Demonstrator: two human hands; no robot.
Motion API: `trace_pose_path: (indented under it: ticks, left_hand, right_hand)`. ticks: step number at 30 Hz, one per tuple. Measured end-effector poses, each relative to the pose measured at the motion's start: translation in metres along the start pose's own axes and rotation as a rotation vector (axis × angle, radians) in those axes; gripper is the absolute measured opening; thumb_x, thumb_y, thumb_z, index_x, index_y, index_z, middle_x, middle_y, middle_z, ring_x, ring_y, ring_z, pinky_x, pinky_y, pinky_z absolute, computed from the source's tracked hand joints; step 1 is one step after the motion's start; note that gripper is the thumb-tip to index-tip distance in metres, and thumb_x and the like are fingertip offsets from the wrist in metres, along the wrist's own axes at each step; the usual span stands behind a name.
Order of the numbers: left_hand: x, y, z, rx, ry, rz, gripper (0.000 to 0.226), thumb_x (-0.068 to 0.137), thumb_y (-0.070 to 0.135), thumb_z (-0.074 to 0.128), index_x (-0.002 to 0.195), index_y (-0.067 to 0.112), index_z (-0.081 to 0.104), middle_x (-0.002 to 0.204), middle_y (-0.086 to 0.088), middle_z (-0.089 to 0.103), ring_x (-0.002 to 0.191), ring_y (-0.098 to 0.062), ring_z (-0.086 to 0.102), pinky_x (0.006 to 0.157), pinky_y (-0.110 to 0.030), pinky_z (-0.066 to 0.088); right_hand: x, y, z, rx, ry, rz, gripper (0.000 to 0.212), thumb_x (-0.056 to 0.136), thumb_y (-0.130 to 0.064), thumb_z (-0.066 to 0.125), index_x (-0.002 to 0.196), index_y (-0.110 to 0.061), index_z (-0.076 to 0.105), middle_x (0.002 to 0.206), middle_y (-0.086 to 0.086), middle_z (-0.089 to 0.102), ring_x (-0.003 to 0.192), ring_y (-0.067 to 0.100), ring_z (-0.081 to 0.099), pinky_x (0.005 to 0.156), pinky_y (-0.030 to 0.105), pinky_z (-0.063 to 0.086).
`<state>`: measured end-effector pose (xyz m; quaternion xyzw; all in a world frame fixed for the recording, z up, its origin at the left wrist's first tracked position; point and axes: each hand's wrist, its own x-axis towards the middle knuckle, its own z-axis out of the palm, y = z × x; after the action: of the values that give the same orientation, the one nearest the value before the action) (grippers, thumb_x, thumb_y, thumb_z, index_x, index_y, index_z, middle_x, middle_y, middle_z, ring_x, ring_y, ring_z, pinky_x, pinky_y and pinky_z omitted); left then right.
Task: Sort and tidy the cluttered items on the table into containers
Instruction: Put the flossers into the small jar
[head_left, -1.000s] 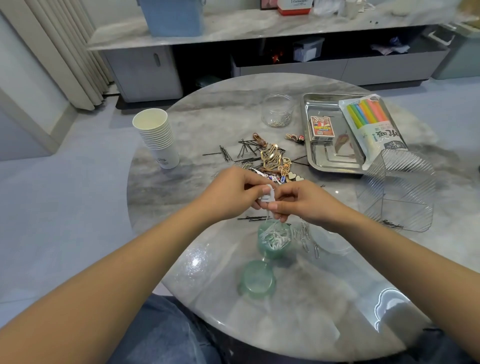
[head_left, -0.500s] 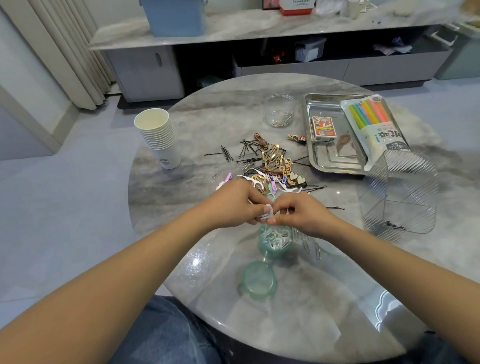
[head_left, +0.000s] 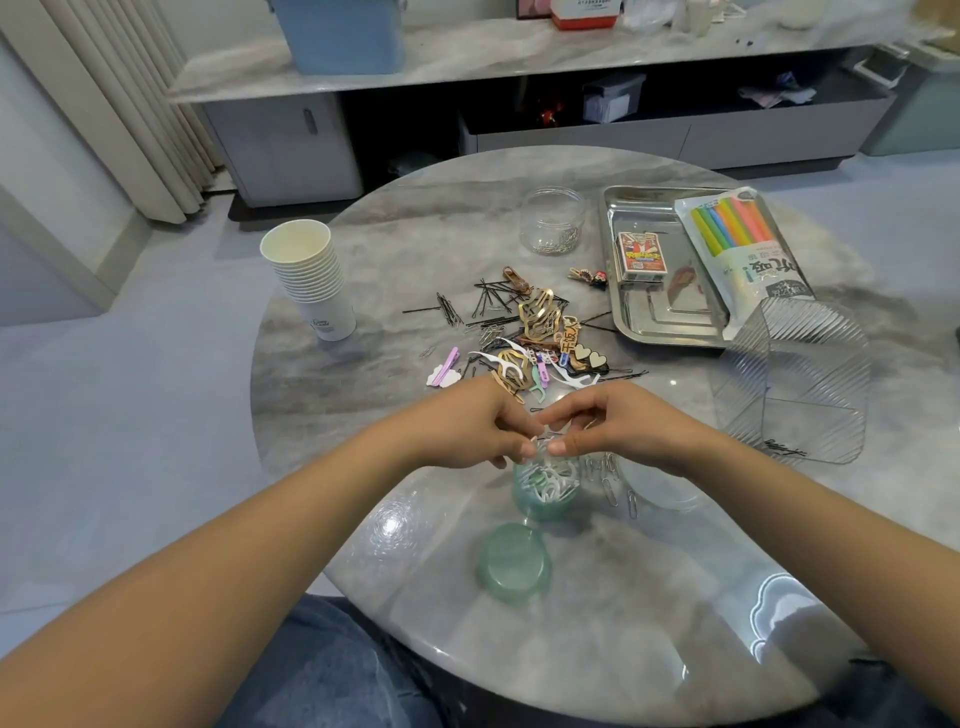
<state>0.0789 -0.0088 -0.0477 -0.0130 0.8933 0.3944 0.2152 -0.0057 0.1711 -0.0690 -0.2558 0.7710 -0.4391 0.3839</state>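
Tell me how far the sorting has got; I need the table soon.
Done: the green jar already holds white floss picks, and the clear jar holds some clips. In hand: both hands, left hand and right hand, pinch a small piece above the green jar. Left: the pile of hairpins and clips, loose paper clips, green lid off.

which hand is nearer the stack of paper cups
Left. The left hand is on the cups' side of the green jar; the right hand is across the jar, farther away.

A glossy grey marble-look counter (head_left: 597, 623) holds a shiny metal tray (head_left: 660, 317) and a stack of matt white paper cups (head_left: 311, 275). A ribbed clear plastic box (head_left: 795, 379) sits beside translucent green plastic jar (head_left: 545, 493).
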Motion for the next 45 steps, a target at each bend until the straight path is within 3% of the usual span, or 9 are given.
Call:
trace_pose_path:
  ticks: [6,13,16,19,22,25,29,37,45]
  left_hand:
    - [0.004,0.000,0.001,-0.020,0.083,-0.002,0.019,0.083,0.012,0.070,0.100,0.019,0.075,0.077,0.004,0.071,0.050,0.007,0.058,0.055,-0.007,0.046]
    - [0.011,-0.004,0.013,0.042,0.185,0.033,0.009,0.075,0.016,0.078,0.084,0.017,0.076,0.062,0.013,0.061,0.054,0.003,0.053,0.059,-0.015,0.044]
    - [0.012,-0.004,0.014,0.058,0.189,0.040,0.011,0.075,0.019,0.078,0.085,0.019,0.076,0.068,0.009,0.064,0.064,-0.002,0.055,0.066,-0.020,0.047]
    - [0.012,-0.007,0.010,0.006,0.168,0.033,0.010,0.074,0.020,0.079,0.083,0.021,0.076,0.070,0.009,0.067,0.065,-0.002,0.058,0.069,-0.022,0.049]
    - [0.013,-0.009,0.011,0.022,0.156,0.030,0.009,0.075,0.021,0.078,0.084,0.021,0.076,0.068,0.012,0.064,0.062,0.002,0.055,0.063,-0.015,0.045]
    - [0.014,-0.009,0.013,-0.017,0.131,0.018,0.009,0.076,0.017,0.077,0.085,0.019,0.075,0.065,0.013,0.063,0.059,0.003,0.055,0.059,-0.009,0.044]
    - [0.016,-0.011,0.004,-0.128,0.070,0.017,0.010,0.077,0.019,0.077,0.087,0.020,0.075,0.074,0.002,0.070,0.068,-0.007,0.063,0.071,-0.025,0.055]
    - [0.025,-0.011,0.011,-0.157,0.081,0.005,0.011,0.073,0.029,0.080,0.078,0.021,0.073,0.077,-0.004,0.071,0.059,-0.005,0.056,0.064,-0.029,0.053]
    - [0.032,-0.015,0.017,-0.190,0.073,-0.031,0.024,0.072,0.035,0.080,0.082,0.015,0.071,0.083,-0.009,0.068,0.071,-0.010,0.057,0.068,-0.027,0.047]
  right_hand:
    - [-0.008,-0.004,0.008,-0.136,0.138,-0.030,0.015,0.067,-0.018,0.083,0.075,-0.026,0.074,0.057,-0.012,0.067,0.056,-0.003,0.058,0.059,0.011,0.044]
    - [-0.007,0.004,0.012,-0.491,0.175,-0.164,0.012,0.072,-0.021,0.079,0.082,-0.028,0.077,0.068,-0.011,0.060,0.064,0.001,0.053,0.060,0.018,0.040]
    - [-0.009,-0.001,0.006,-0.401,0.146,-0.106,0.017,0.071,-0.024,0.079,0.075,-0.038,0.072,0.078,-0.004,0.068,0.067,0.004,0.059,0.068,0.027,0.049]
    - [-0.013,-0.003,0.005,-0.248,0.091,-0.072,0.014,0.069,-0.027,0.082,0.077,-0.033,0.073,0.076,-0.005,0.070,0.063,-0.002,0.059,0.065,0.017,0.047]
    - [-0.011,0.002,0.012,-0.176,0.144,-0.066,0.011,0.069,-0.021,0.082,0.075,-0.026,0.075,0.071,-0.007,0.069,0.059,-0.005,0.057,0.061,0.011,0.045]
    - [-0.008,0.007,0.017,-0.110,0.194,-0.039,0.013,0.068,-0.015,0.082,0.070,-0.023,0.072,0.072,-0.001,0.072,0.063,0.002,0.062,0.066,0.021,0.050]
    - [-0.006,0.009,0.014,-0.026,0.189,-0.051,0.011,0.068,-0.013,0.082,0.075,-0.015,0.073,0.073,0.005,0.071,0.067,0.010,0.062,0.068,0.025,0.051]
    - [-0.001,0.013,0.006,0.017,0.111,-0.005,0.010,0.073,-0.009,0.077,0.073,-0.018,0.072,0.065,-0.005,0.068,0.060,0.002,0.058,0.063,0.017,0.047]
    - [0.003,0.016,-0.001,0.065,0.064,0.061,0.009,0.080,-0.005,0.071,0.081,-0.014,0.072,0.071,0.001,0.069,0.064,0.003,0.060,0.066,0.022,0.049]
